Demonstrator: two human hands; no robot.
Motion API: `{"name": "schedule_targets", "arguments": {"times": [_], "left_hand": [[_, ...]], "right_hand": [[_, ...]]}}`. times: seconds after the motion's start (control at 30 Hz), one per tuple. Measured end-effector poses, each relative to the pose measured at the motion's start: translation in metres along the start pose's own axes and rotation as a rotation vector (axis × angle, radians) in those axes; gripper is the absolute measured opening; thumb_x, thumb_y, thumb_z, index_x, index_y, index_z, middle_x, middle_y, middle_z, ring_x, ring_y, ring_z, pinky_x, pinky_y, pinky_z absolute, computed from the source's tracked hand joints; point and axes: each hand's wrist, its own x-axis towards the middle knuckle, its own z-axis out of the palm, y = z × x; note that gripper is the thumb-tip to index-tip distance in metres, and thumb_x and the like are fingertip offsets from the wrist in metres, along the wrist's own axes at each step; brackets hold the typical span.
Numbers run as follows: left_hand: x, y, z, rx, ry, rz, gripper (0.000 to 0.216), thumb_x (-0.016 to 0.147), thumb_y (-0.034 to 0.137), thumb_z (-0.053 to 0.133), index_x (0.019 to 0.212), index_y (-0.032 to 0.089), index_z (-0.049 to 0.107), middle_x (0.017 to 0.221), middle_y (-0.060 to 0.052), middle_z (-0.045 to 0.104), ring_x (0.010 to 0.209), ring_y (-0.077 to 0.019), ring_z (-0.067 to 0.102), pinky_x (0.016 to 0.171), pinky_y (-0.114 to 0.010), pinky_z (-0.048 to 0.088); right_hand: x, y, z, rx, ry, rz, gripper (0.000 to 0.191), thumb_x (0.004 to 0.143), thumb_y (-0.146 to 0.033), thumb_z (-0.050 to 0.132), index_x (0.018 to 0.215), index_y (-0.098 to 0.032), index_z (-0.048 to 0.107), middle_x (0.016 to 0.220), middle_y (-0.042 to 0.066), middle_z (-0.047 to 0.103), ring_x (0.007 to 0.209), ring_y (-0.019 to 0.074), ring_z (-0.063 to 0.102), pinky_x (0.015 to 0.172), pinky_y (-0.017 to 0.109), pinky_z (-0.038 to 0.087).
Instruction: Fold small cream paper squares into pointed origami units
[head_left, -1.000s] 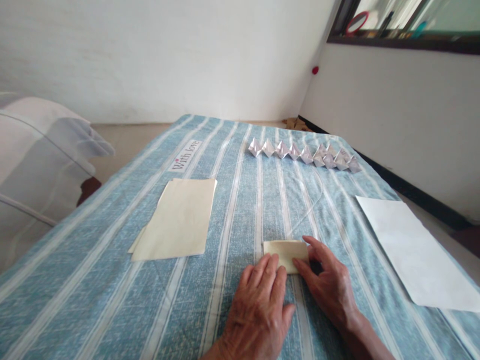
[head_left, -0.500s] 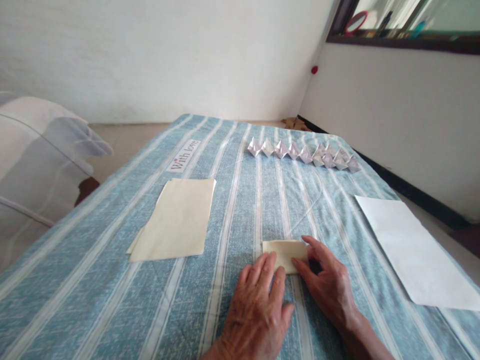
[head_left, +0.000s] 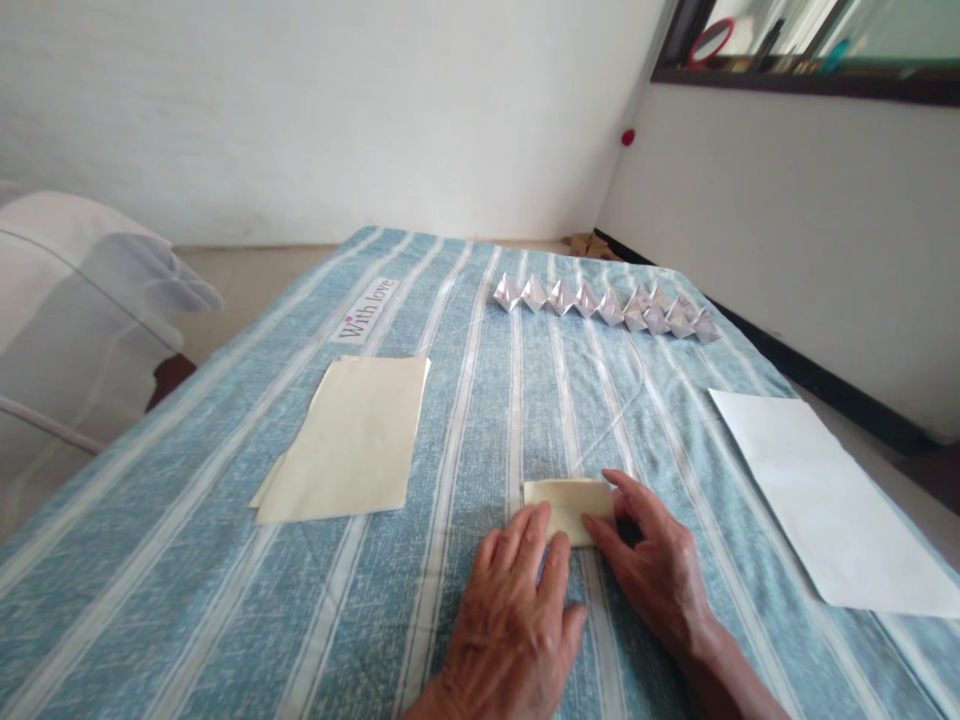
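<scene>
A small folded cream paper [head_left: 571, 506] lies flat on the striped cloth in front of me. My left hand [head_left: 517, 610] rests palm down, fingers stretched out, its fingertips pressing the near left part of the paper. At the paper's right end, my right hand [head_left: 656, 555] grips it, the thumb on top and the index finger curved around the far right corner. The right hand's other fingers are mostly hidden behind the thumb and index finger. Left of my hands lies a stack of cream sheets [head_left: 349, 435], slightly fanned.
Several pointed folded paper pieces [head_left: 561, 297] stand in a row toward the back. A white sheet [head_left: 832, 500] lies at the right edge, and a "With love" strip [head_left: 367, 312] at the back left. Blue striped cloth [head_left: 480, 420] covers the table. White sheer fabric [head_left: 90, 290] hangs at left.
Both hands and the folded paper stay in place. Only the view has shifted very slightly.
</scene>
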Motion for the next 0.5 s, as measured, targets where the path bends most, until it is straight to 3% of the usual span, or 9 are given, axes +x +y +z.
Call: {"name": "schedule_targets", "arguments": {"times": [0.5], "left_hand": [[0.0002, 0.0008, -0.0018, 0.004, -0.016, -0.004, 0.043, 0.078, 0.019, 0.065, 0.12, 0.012, 0.056, 0.133, -0.021, 0.059, 0.12, -0.0366, 0.058, 0.088, -0.054, 0.055]], "right_hand": [[0.002, -0.0031, -0.0006, -0.003, 0.015, -0.002, 0.029, 0.084, -0.031, 0.061, 0.11, -0.019, 0.062, 0.071, 0.0, 0.064, 0.06, 0.0152, 0.062, 0.06, 0.029, 0.056]]}}
